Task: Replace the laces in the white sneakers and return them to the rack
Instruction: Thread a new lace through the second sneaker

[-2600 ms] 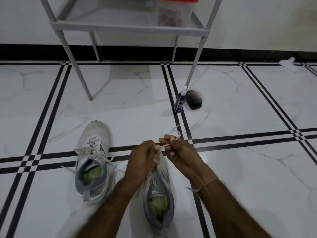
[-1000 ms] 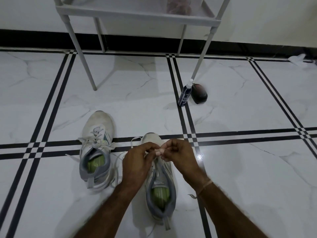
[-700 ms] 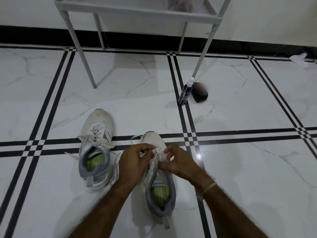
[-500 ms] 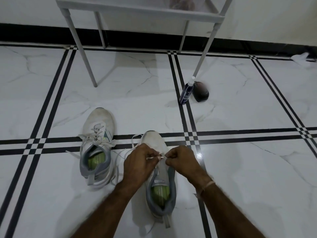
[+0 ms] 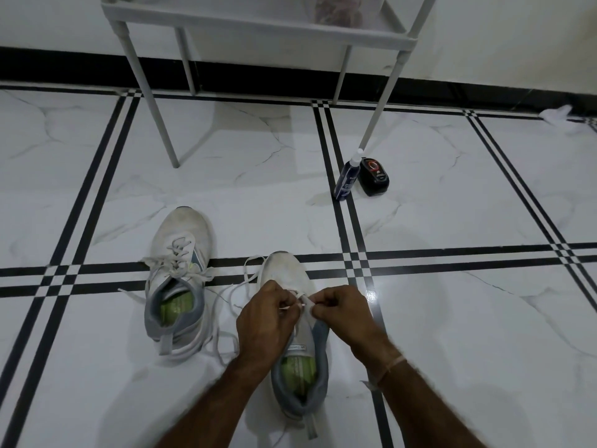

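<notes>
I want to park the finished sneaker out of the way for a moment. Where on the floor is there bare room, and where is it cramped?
Bare tile lies right of the right hand, between the black cross stripes and the picture's edge, and left of the other sneaker. Under the rack is also bare. It is cramped between the two sneakers, where loose lace trails, and by the bottle and black tin.

One white sneaker (image 5: 177,279) is lying laced at nine o'clock; the other sneaker (image 5: 297,337) is sitting centre, its lace (image 5: 248,279) trailing loose.
</notes>
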Motion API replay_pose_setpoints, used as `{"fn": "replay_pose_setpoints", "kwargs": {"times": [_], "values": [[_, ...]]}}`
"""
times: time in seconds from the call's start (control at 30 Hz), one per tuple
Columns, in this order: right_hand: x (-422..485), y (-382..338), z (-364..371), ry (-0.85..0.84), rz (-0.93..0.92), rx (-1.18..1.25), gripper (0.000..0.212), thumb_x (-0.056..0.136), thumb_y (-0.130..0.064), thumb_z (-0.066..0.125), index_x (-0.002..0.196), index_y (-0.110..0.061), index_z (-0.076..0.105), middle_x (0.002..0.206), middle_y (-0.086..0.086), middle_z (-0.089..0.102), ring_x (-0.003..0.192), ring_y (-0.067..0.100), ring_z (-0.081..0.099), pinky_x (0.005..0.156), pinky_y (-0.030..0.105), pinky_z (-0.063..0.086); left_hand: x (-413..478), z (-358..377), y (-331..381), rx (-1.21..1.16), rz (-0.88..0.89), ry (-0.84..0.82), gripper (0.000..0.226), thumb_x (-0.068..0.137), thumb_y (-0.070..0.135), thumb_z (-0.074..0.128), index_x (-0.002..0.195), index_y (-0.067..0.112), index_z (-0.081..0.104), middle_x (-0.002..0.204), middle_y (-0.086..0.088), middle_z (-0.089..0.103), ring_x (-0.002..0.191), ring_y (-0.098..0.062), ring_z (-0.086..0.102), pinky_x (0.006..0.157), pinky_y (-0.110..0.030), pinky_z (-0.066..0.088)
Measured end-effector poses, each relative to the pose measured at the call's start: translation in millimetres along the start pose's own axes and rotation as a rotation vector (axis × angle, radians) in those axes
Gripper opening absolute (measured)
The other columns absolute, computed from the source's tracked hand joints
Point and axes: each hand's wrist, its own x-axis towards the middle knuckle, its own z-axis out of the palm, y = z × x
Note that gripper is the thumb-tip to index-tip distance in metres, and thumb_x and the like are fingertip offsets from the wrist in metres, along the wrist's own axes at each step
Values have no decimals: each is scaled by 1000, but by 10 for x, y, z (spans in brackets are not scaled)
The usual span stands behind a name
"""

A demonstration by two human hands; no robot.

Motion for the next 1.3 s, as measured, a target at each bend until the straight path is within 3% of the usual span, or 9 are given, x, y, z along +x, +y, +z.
{"fn": "replay_pose_setpoints", "kwargs": {"times": [0.3,0.47,0.63,0.8,0.97,1.07,1.13,1.2,1.3], "values": [[-1,2,4,-49,-97,-18,10,91,-17,73,92,-11,82,83,1,78,79,11,74,79,28,62,32,65,-22,12,-42,-14,13,87,32,73,79,31,63,87,15,62,84,-4,60,70,-26,44],[-26,41,-57,-129,-30,301,7,91,1,71,96,1,76,87,20,76,75,23,73,69,29,59,80,39,-25,41,-93,-77,28,88,32,73,69,38,54,89,12,63,84,-7,59,70,-28,44],[-18,23,72,-37,-174,154,13,92,-8,64,82,-16,66,81,1,73,76,12,67,70,29,54,94,-7,-40,89,-11,-149,13,92,35,68,81,36,61,95,7,58,93,-12,57,75,-31,47],[152,-305,-686,157,-16,1135,26,104,-3,44,83,-17,50,74,3,56,59,12,51,56,23,47,188,-106,-122,112,-26,-212,17,91,46,67,92,30,70,99,8,58,103,-16,49,89,-35,39],[161,-101,-413,-41,-323,-17,12,91,-18,74,88,-24,64,93,-6,67,86,2,61,75,22,51,208,-99,-75,41,-79,-129,22,83,48,76,100,33,72,119,17,54,117,-10,40,93,-29,23],[153,65,-116,-59,-394,-235,20,80,-30,82,79,-32,62,85,-16,60,83,-4,56,74,24,43,223,-95,-54,40,-80,-109,22,80,42,80,100,33,72,127,21,51,123,-10,37,95,-29,23],[117,-17,-158,-23,-327,16,12,92,-17,73,83,-19,65,77,-14,64,71,-3,56,69,21,43,213,-115,-54,31,-78,-104,20,80,41,80,96,34,71,129,22,50,125,-9,35,94,-28,21],[99,-230,-424,27,-152,617,18,104,-16,54,90,-7,61,74,-8,69,56,2,46,53,17,37,192,-136,-56,18,-84,-99,17,78,42,82,90,37,70,130,23,50,125,-8,33,93,-29,20],[129,-408,-851,154,-28,1075,23,107,-22,47,84,-17,49,66,-5,57,52,6,35,46,17,26,188,-147,-54,13,-99,-79,18,74,37,85,84,39,71,130,23,49,126,-8,32,93,-31,20]]}}
